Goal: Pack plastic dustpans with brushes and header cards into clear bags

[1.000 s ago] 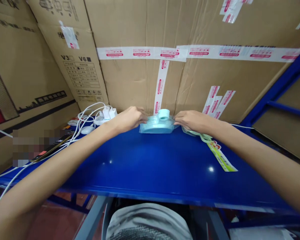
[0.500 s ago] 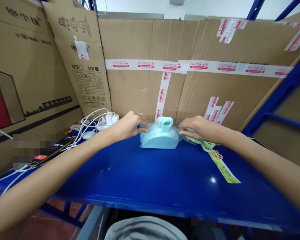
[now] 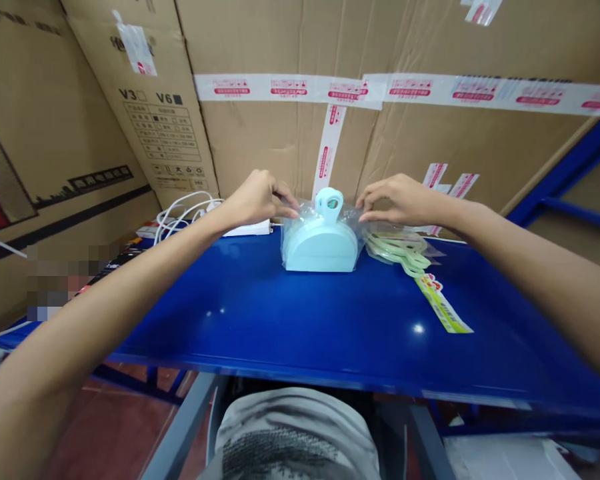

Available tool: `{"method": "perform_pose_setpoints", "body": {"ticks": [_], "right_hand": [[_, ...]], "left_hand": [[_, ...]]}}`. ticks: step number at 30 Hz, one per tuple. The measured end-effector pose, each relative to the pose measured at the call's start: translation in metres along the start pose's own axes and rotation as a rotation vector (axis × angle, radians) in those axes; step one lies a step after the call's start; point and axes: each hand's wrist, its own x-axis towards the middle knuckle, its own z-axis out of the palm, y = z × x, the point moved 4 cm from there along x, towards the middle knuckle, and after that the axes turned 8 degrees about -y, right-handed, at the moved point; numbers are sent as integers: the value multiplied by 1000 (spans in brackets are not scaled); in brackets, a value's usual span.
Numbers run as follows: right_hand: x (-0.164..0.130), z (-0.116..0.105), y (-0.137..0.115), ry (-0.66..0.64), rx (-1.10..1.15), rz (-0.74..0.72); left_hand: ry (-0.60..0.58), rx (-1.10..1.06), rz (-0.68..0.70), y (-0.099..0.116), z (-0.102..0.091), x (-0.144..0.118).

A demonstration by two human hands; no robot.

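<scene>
A pale blue plastic item (image 3: 321, 245) with a round loop on top stands upright inside a clear plastic bag (image 3: 353, 220) on the blue table (image 3: 300, 320), near its far edge. My left hand (image 3: 257, 197) pinches the bag's top edge at the left of the loop. At the right of the loop my right hand (image 3: 397, 198) pinches the same edge. Both hands hold the bag mouth up around the item.
A pile of green packaged cards (image 3: 397, 247) lies right of the item, with a yellow-green strip (image 3: 443, 308) trailing toward me. White chargers and cables (image 3: 190, 213) and a phone (image 3: 105, 270) sit at far left. Taped cardboard boxes (image 3: 380, 133) wall the back.
The item went from lying low to standing upright. Both hands rose with the bag's top edge, and the view shifted a little.
</scene>
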Motion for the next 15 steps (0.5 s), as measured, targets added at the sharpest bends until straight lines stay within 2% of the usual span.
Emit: {"method": "perform_pose_setpoints", "body": {"ticks": [5, 10, 15], "right_hand": [[6, -9, 9, 19, -3, 53], [4, -19, 13, 96, -9, 84], [3, -23, 14, 230, -40, 102]], "left_hand": [[36, -81, -35, -8, -8, 3], [116, -108, -20, -3, -16, 2], [287, -107, -6, 4, -17, 4]]}}
